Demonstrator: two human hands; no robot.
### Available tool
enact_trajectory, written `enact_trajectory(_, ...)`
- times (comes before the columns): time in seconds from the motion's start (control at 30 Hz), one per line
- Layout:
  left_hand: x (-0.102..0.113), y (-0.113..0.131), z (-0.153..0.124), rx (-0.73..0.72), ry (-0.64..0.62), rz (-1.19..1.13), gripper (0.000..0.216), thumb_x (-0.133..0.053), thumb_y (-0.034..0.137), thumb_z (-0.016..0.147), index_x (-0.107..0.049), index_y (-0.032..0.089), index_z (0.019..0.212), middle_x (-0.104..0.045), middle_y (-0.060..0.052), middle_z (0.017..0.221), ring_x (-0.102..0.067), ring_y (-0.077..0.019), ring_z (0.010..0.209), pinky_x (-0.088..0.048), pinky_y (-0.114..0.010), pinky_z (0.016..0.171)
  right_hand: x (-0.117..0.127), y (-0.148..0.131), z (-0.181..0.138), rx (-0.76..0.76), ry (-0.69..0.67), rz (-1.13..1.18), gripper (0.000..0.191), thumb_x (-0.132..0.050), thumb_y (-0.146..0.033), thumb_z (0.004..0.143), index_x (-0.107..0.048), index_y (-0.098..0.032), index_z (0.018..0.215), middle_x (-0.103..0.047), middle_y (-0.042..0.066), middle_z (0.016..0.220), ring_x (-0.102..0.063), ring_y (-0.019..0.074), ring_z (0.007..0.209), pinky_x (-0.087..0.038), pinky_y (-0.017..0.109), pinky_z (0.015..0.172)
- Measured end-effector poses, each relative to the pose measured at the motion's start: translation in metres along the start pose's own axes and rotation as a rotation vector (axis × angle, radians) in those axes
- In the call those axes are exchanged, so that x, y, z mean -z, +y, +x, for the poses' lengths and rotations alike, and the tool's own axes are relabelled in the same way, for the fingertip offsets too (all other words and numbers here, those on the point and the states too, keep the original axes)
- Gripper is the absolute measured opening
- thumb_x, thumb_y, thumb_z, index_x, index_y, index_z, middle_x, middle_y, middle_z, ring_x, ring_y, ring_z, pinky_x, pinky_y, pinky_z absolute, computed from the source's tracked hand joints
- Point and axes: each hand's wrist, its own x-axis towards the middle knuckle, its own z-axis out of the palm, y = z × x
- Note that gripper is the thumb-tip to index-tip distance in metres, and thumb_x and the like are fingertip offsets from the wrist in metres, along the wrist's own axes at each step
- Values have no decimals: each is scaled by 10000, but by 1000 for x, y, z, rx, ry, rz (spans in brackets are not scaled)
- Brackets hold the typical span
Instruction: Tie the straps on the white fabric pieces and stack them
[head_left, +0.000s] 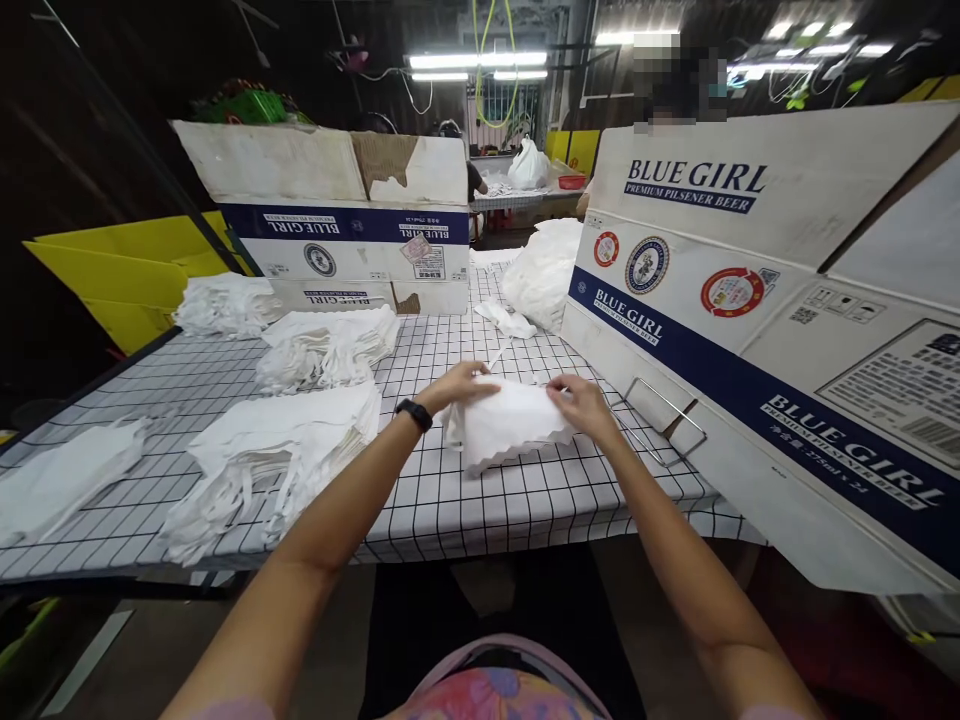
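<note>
1. Between the two grips, a white cloth (514, 420) with a wavy near edge is spread over the checked bench (435, 340); whether all of it touches down cannot be told.
2. At the cloth's far left corner, the left grip (459, 383) has its thumb on top and its fingers by the edge; whether they close on it cannot be told. A dark wristband (415, 412) sits behind it.
3. At the cloth's right edge, the right grip (583, 405) is pinched on the fabric, thumb and fingertip together.
4. Left of the left grip lies a stack of white cloths (300, 420), straps hanging toward the near side; a second stack (337, 340) and a third (229, 300) lie beyond it.
5. Ahead of both grips are a small white piece (506, 320) and a large white heap (544, 270).
6. Right of the right grip, a wire frame (702, 437) stands near a printed cardboard sheet (660, 265).
7. Beyond the left grip, another cardboard sheet (292, 255) stands upright behind the stacks.
</note>
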Motion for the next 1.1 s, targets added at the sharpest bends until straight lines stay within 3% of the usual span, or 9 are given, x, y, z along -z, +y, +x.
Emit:
enact_trajectory(0.1,-24,-27,-16,-26,-54,251,796,-827,552,696,-567,230,1376,-653,-116,1215,-644,-283,1055,-515,-340,832,-28,12,-30,-12,-85,-62,259,-702,-267,874,-732,-161,1109,-667,157,1211,-642,276,1070,-488,443,971)
enact_trajectory(0.2,-43,-47,-32,-196,-187,396,806,-853,492,631,-556,252,1342,-608,-105,1335,-607,-305,1170,-490,-364,947,-51,16,-50,-32,-99,-118,347,-818,-256,794,-736,-195,1125,-635,143,1298,-578,328,1219,-437,478,1039)
enact_trajectory(0.27,-48,-53,-35,-207,-177,518,543,-799,456,648,-634,239,1118,-659,-65,1159,-648,-274,1001,-488,-336,866,-57,17,-54,-59,-75,-135,173,-665,-144,894,-739,-185,1046,-667,121,1180,-612,286,1136,-460,417,981)
enact_trajectory(0.37,-48,-44,-31,-185,-111,638,208,-600,417,783,-614,227,863,-655,-3,779,-627,-231,777,-432,-290,717,-53,18,-48,-78,-10,-119,177,-580,-104,933,-725,-186,991,-670,85,1059,-643,231,964,-489,335,854)
enact_trajectory(0.6,-36,14,8,-241,496,592,318,-547,491,827,-652,225,966,-620,-6,730,-566,-211,712,-424,-284,687,-30,3,-14,-66,325,-16,251,-412,-146,1054,-635,-176,1165,-626,94,1181,-609,189,1113,-485,316,963)
enact_trajectory(0.73,-41,27,40,-268,708,617,397,-502,521,851,-662,201,1023,-595,-25,748,-551,-208,706,-424,-311,726,-31,5,-3,-18,349,-1,223,-502,-114,1007,-645,-161,1171,-638,93,1215,-626,167,1106,-517,301,955)
enact_trajectory(0.8,-52,20,51,-204,624,653,416,-489,524,837,-661,198,1029,-610,-37,728,-585,-235,714,-436,-330,725,-39,14,-6,-4,319,-15,235,-609,-143,947,-663,-165,1174,-656,97,1225,-639,198,1101,-543,331,924)
enact_trajectory(0.93,-80,-17,58,-81,278,698,569,-517,647,749,-667,188,1052,-679,-67,754,-666,-310,751,-497,-375,702,-69,36,-19,-2,175,-181,331,-775,-378,831,-713,-175,1085,-676,142,1275,-611,352,1186,-549,535,921)
enact_trajectory(1.1,-93,-49,56,-147,231,699,725,-528,734,669,-656,173,1110,-742,-140,1075,-723,-357,962,-557,-417,818,-92,50,-26,94,131,-301,150,-674,-289,894,-713,-159,960,-740,95,1142,-667,267,1065,-538,464,936)
